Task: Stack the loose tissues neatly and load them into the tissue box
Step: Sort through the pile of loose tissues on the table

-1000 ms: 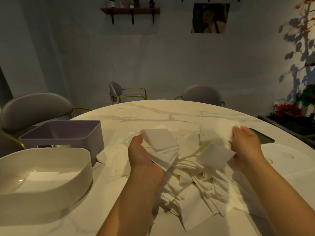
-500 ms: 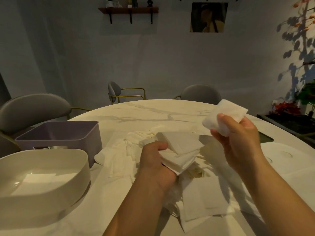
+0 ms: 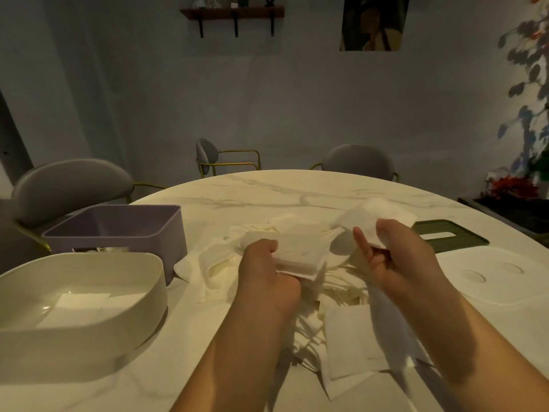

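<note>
A small stack of folded white tissues is clasped in the left hand; a single folded white tissue is pinched in the right hand — just right of the stack, slightly higher — so a short leftward carry is probably called for.

In view are two hands, a left hand and a right hand, three chairs, two open boxes, a purple box and a cream box, one green lid, one white lid, one shelf, one picture, and loose tissues too many to count.
</note>
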Tool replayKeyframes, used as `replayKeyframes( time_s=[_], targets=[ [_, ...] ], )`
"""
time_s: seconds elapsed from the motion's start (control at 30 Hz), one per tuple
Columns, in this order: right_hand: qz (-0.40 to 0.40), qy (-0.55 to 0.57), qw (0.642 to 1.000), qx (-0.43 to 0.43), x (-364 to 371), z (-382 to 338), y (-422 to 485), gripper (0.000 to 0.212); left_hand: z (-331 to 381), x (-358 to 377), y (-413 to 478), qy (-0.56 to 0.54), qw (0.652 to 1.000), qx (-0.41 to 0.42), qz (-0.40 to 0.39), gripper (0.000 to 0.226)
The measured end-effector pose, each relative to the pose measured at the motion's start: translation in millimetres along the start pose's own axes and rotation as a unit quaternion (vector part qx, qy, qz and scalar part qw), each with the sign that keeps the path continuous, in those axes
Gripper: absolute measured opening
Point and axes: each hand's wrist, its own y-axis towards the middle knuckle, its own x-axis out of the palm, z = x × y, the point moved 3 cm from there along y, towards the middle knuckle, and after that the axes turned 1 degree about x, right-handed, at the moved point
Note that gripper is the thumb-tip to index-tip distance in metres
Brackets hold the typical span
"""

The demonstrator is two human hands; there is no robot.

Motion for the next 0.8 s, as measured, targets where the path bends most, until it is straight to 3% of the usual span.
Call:
replayKeyframes(
  time_s=[0.07, 0.13, 0.27, 0.33, 0.4, 0.5, 0.6, 0.67, 0.73, 0.8],
  targets=[
    [-0.017, -0.111, 0.99, -0.085, 2.3, -3.5, -3.7, 0.026, -5.2, 1.4, 1.6, 0.023, 1.0, -0.003, 0.0, 0.022],
    [-0.033, -0.244, 0.94, -0.234, 7.9, -5.3, -11.1, 0.013, -12.0, 2.9, -1.4, 0.039, 0.999, -0.023, -0.03, 0.027],
    [-0.155, -0.419, 0.76, -0.472, 18.7, 0.9, -21.4, 0.035, -18.6, 5.2, -6.8, 0.054, 0.994, -0.044, -0.088, 0.039],
    [-0.216, -0.475, 0.691, -0.5, 17.7, 9.5, -19.1, 0.03, -19.7, 8.1, -8.2, 0.043, 0.992, -0.043, -0.112, 0.037],
    [-0.254, -0.51, 0.664, -0.485, 16.7, 16.9, -17.7, 0.033, -17.8, 9.0, -7.4, 0.033, 0.992, -0.036, -0.12, 0.047],
    [-0.291, -0.539, 0.662, -0.431, 17.2, 22.9, -17.8, 0.03, -13.0, 5.8, -3.4, 0.031, 0.992, -0.019, -0.121, 0.055],
    [-0.342, -0.533, 0.675, -0.38, 17.2, 26.5, -18.8, 0.031, -13.7, 2.1, -2.9, 0.066, 0.993, -0.015, -0.1, 0.037],
    [-0.334, -0.488, 0.728, -0.348, 20.1, 24.0, -20.1, 0.036, -14.4, -0.2, -1.9, 0.059, 0.996, 0.005, -0.066, 0.029],
    [-0.255, -0.434, 0.799, -0.331, 21.5, 18.1, -17.5, 0.045, -14.7, -1.7, -0.7, 0.038, 0.997, 0.043, -0.042, 0.022],
    [-0.197, -0.398, 0.86, -0.251, 20.3, 15.7, -13.0, 0.058, -14.3, -0.5, -2.2, 0.024, 0.996, 0.067, -0.048, 0.02]
  ],
)
